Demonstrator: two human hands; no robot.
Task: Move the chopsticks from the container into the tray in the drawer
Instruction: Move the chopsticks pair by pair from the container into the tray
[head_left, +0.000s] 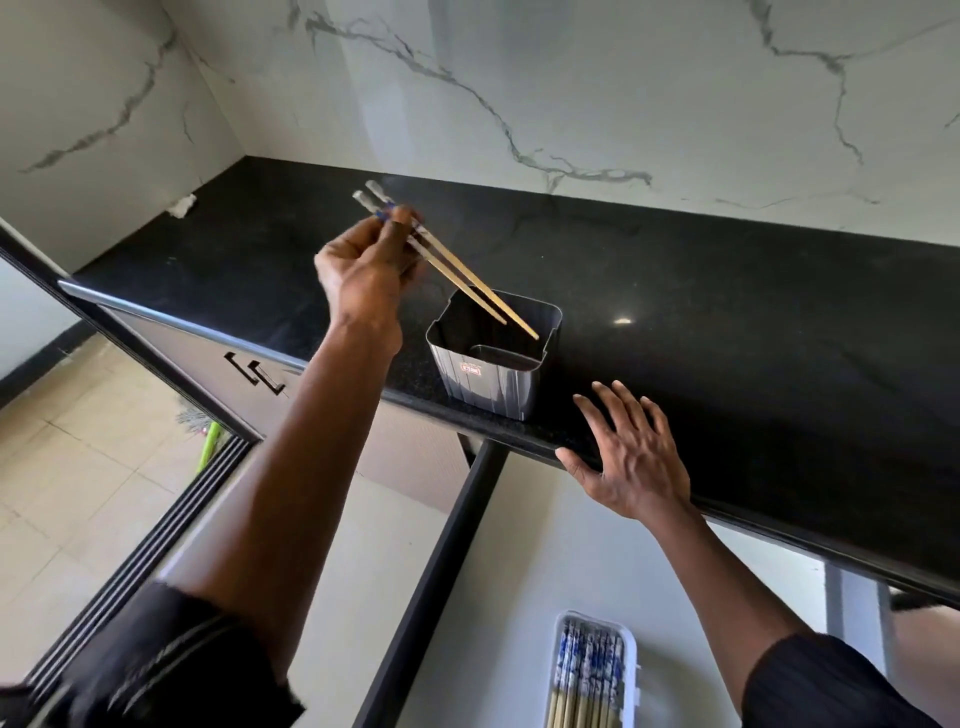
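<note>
My left hand (363, 265) pinches a pair of chopsticks (467, 283) near their blue-and-white patterned tops. Their wooden tips slant down over the mouth of the grey container (491, 382), which stands at the front edge of the black countertop. I see no other chopsticks inside it. My right hand (631, 452) lies flat with fingers spread on the counter edge, right of the container, holding nothing. Below, in the open drawer (467, 597), a white tray (630, 670) holds several chopsticks laid side by side.
The black countertop (727, 312) runs along a marble-patterned wall. A crumpled white scrap (182, 205) lies at the far left corner. Cabinet doors with black handles (257, 374) sit at the left. The drawer's black rim (436, 571) runs diagonally below the counter.
</note>
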